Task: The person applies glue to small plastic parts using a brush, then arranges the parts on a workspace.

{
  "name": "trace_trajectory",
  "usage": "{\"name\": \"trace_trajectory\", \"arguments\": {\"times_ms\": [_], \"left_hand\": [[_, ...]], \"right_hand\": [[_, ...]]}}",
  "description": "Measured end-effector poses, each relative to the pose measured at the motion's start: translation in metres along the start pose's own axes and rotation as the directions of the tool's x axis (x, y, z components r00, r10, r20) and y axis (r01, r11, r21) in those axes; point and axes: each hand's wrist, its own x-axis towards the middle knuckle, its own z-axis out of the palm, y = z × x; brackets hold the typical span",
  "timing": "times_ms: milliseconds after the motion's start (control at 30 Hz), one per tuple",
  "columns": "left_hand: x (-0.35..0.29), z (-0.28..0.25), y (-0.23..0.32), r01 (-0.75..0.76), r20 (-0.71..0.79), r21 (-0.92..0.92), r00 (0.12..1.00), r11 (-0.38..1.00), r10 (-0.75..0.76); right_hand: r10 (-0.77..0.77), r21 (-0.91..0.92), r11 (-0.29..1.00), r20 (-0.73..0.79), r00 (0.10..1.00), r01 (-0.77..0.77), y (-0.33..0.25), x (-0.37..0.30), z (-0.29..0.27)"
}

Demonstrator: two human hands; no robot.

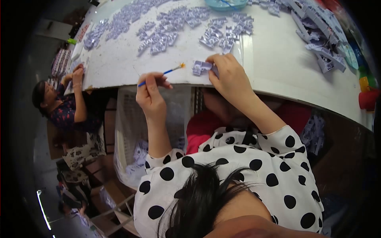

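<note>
Left hand (150,93) pinches a blue brush (160,74); right hand (230,75) grips a lilac plastic part (200,67). At 12 o'clock, teal bowl (226,4), contents unclear.

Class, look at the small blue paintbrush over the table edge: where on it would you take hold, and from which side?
Grip the paintbrush on its thin blue handle, at the rear half, as the left hand does. Come from the near side, below the table edge. The bristle tip points toward the lilac piece in the right hand, so that end should stay free.
</note>
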Motion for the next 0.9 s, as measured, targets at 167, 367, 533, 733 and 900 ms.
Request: {"name": "trace_trajectory", "arguments": {"times_ms": [167,367,533,733,900], "left_hand": [[-0.005,0.020,0.000,0.042,0.116,0.050,0.992,0.998,-0.048],[-0.007,0.027,0.011,-0.043,0.166,0.223,0.986,0.974,0.006],[-0.004,0.028,0.002,-0.054,0.225,0.297,0.974,0.953,-0.015],[0.005,0.031,0.013,-0.098,0.288,0.379,0.957,0.920,-0.017],[0.011,0.023,0.017,-0.169,0.323,0.382,0.946,0.908,0.040]], "right_hand": [[-0.004,-0.015,1.000,-0.044,0.999,0.004,0.005,-0.006,0.002],[0.049,0.015,0.999,-0.042,0.998,-0.048,0.001,-0.010,0.001],[0.022,-0.040,0.999,-0.071,0.997,-0.025,0.011,-0.012,0.005],[-0.003,-0.090,0.996,-0.042,0.999,-0.001,0.008,-0.010,0.003],[-0.014,-0.090,0.996,-0.066,0.998,0.008,0.005,-0.008,0.006]]}}
